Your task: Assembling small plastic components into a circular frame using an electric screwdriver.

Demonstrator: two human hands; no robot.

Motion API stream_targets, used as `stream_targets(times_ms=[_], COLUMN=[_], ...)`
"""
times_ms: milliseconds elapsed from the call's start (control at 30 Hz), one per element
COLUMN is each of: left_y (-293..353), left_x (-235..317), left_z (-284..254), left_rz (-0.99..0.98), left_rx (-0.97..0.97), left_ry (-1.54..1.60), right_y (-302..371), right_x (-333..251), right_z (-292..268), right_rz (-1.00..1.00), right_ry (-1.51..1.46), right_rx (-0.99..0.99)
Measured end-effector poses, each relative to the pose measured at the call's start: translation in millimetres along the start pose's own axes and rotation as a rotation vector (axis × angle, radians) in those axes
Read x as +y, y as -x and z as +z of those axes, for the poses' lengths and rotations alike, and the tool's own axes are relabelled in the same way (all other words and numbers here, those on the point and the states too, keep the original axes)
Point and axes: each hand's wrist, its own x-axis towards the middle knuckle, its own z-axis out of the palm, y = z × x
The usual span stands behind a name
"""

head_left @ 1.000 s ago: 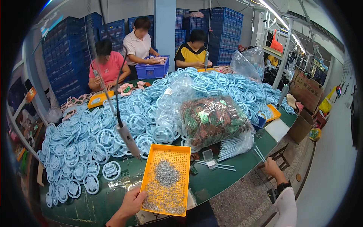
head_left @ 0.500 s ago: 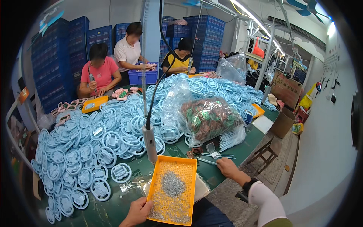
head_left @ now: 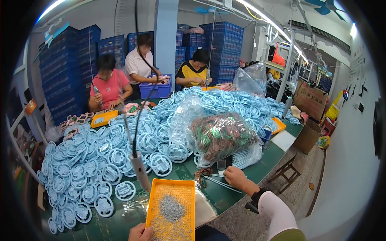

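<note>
My left hand [head_left: 139, 233] grips the near left edge of an orange plastic tray [head_left: 171, 186]. A heap of tiny silver screws or similar metal bits [head_left: 172, 208] lies in the tray. Over the table edge, my right hand [head_left: 237, 178] has its fingers curled down by a small clear plastic case [head_left: 221, 164]; the fingertips are hidden, so what they hold does not show. Thin light-blue rods [head_left: 223, 185] lie beside that hand, with small brown pieces [head_left: 200, 176] left of it. A hanging grey electric screwdriver [head_left: 140, 170] dangles just behind the tray.
Light-blue wheel-shaped plastic parts [head_left: 125, 190] pile across the green table [head_left: 257, 168]. A clear bag of brown and green pieces [head_left: 225, 134] sits mid-table. Three people work at the far side, before stacked blue crates [head_left: 227, 48]. A wooden stool [head_left: 287, 172] stands at right.
The tray and my left hand have shifted lower and left in view. My right hand has moved slightly left, over the small clear case. The screwdriver has swung left.
</note>
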Motion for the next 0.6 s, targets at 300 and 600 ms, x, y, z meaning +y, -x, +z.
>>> stream_targets(times_ms=[300, 600], left_y=[-28.2, -66.8], left_x=[26.2, 39.1], left_z=[38.4, 58.6], left_rz=[-0.102, -0.153], left_rx=[0.018, -0.064], left_ry=[0.014, -0.069], right_y=[-4.2, 63.7], right_x=[29.8, 67.0], right_z=[-7.5, -97.5], right_rz=[-0.221, -0.133], right_ry=[0.022, 0.027], right_rx=[-0.053, 0.269])
